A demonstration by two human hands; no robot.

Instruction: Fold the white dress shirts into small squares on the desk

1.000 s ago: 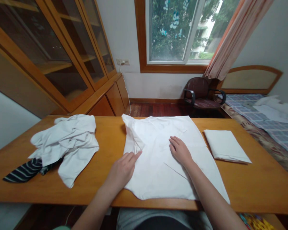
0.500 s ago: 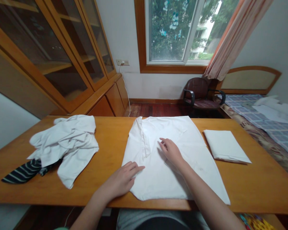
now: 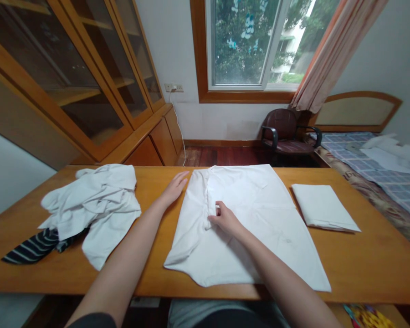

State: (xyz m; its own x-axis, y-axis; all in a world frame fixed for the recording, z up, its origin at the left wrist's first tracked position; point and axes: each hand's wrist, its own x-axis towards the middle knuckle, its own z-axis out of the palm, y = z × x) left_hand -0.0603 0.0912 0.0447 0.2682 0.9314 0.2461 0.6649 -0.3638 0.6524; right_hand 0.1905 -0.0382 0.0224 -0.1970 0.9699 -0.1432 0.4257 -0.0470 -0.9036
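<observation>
A white shirt (image 3: 246, 255) lies spread on the wooden table in front of me, its left side folded inward with a narrow strip of cloth running along the fold. My right hand (image 3: 226, 219) is over the middle of the shirt, thumb and curled fingers closed at the lower end of that strip. Just beyond the shirt's upper left edge, my left hand (image 3: 175, 188) hovers low with its fingers stretched out, holding nothing. Wrinkles cross the shirt's lower left corner.
To the left a crumpled white garment (image 3: 102, 196) lies over a dark striped cloth (image 3: 32, 246). A neatly folded white cloth (image 3: 324, 205) sits on the right of the table (image 3: 379, 255). Beyond stand a glass-fronted cabinet (image 3: 133, 130), an armchair (image 3: 282, 127) and a bed (image 3: 379, 168).
My left hand has moved from the shirt's lower left side up to its far left edge. My right hand has shifted left onto the strip. The shirt's left side now spreads wider.
</observation>
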